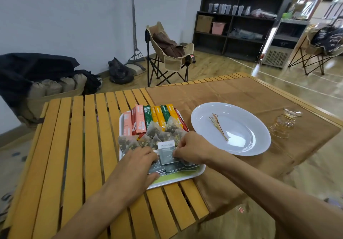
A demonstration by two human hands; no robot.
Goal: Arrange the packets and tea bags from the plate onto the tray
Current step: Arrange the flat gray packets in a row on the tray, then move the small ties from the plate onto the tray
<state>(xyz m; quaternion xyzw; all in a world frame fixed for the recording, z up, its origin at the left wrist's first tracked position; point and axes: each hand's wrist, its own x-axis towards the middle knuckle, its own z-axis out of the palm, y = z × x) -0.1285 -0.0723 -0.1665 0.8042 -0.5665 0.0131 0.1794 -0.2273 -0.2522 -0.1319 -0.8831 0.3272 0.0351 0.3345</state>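
Your left hand point(138, 161) lies palm-down, fingers flat on the grey packets point(168, 155) at the tray's point(178, 179) near end; your right hand point(193, 148), knuckles up, pinches one packet's edge.

A plain pale wall point(74, 15) runs behind a wood-look floor point(213, 66). A broom point(133, 25) leans against the wall beside a black bag point(119, 71). A tan folding chair point(167, 52) stands near the far edge of the slatted wooden table point(65, 145), which has a brown mat point(232, 93) over its right half. Dark shelves point(235, 25) holding cups and boxes line the back. Bright light glares off the floor at the right.
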